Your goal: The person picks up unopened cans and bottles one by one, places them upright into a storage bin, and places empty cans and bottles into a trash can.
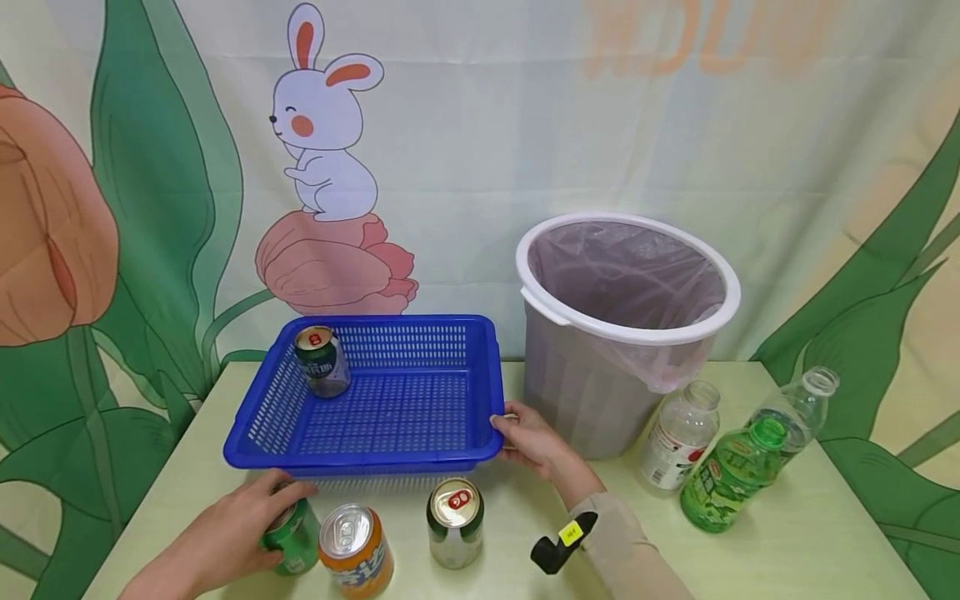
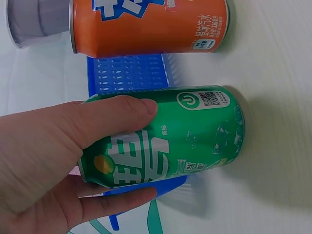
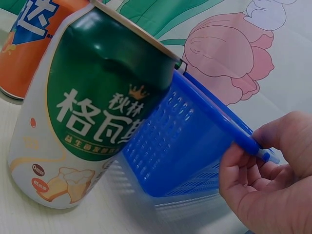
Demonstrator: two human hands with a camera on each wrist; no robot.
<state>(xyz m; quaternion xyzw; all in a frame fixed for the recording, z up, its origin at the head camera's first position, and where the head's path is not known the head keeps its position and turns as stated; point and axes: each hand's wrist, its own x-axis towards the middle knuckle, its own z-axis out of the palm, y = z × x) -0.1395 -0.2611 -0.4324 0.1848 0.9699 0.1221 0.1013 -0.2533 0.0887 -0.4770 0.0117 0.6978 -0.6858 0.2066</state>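
One green soft-drink can [image 2: 173, 141] sits in the grip of the left fingers [image 2: 117, 204]: thumb along one side, the others against the opposite side, parted by about the can's own width. They have it by the upper part of its wall; whether its base touches the surface [image 1: 510, 517] below them, I cannot tell. The can looks like thin aluminium, so it is probably light if drained and noticeably heavier if full; its contents are hidden. The smooth painted wall should stay stiff under even pressure yet dent under a hard squeeze, and any dampness could make it slippery. Just below the top edge, where the fingers can reach both sides, seems the surest hold.

The right fingers [image 3: 234, 170] are nearly closed, pinching the blue perforated basket [image 1: 337, 461] by its rim near the closest right corner. That plastic likely flexes slightly without breaking. Just right of the left fingers stands an orange soda can [image 1: 363, 568]; farther right, between both sets of fingers, stands a green-and-white kvass can [image 1: 455, 543]. A second kvass can [image 1: 324, 372] rests inside the basket, beyond the left fingers.
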